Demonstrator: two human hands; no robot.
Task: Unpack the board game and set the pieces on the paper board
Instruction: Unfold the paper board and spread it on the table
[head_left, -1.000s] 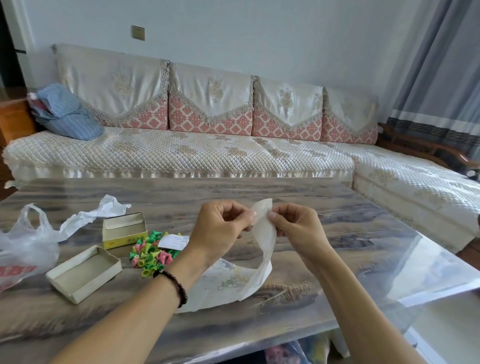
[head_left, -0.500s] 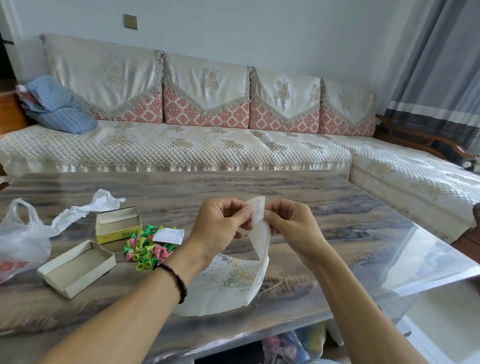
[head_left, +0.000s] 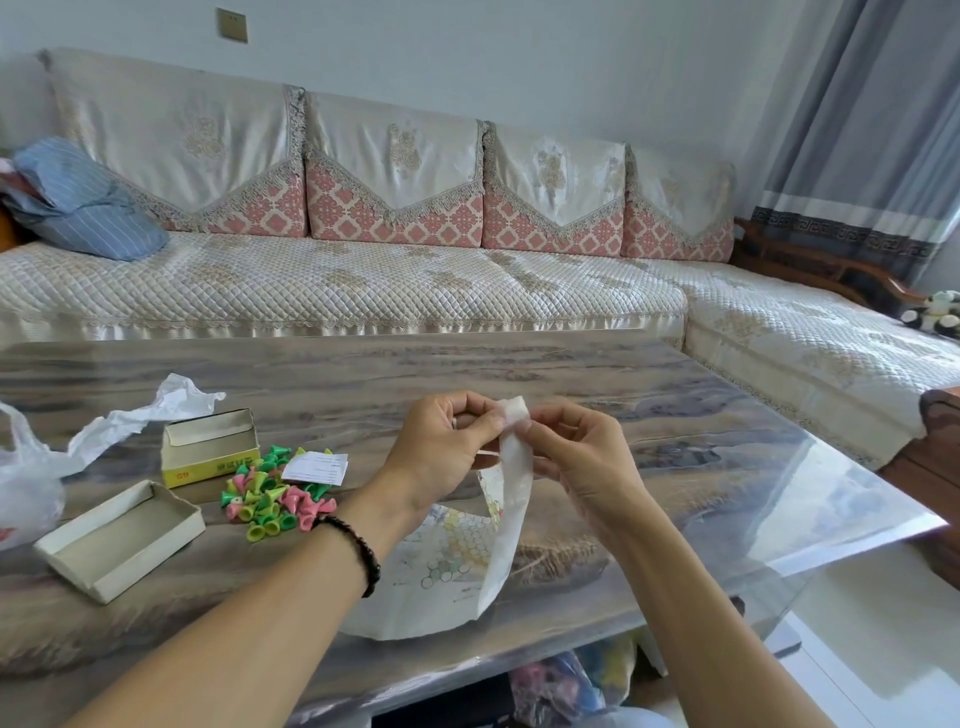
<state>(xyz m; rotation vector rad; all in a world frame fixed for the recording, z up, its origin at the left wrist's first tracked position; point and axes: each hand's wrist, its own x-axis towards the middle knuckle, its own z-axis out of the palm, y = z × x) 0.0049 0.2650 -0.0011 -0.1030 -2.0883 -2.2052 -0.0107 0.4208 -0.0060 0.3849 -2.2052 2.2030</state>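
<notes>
The paper board (head_left: 457, 551) is held up above the counter (head_left: 675, 415), its top edge pinched between the left hand (head_left: 441, 452) and the right hand (head_left: 582, 457); its lower part is curled down onto the near counter. To the left, a heap of green, pink and yellow pieces (head_left: 270, 493) is seen, with a small slip (head_left: 315, 466) on it. Two open box halves (head_left: 119, 540) and a plastic bag (head_left: 26, 483) are placed further left.

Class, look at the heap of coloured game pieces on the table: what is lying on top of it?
A small white printed slip rests on the far right edge of the pile of pieces. Any pieces beneath the slip are covered and cannot be seen.
</notes>
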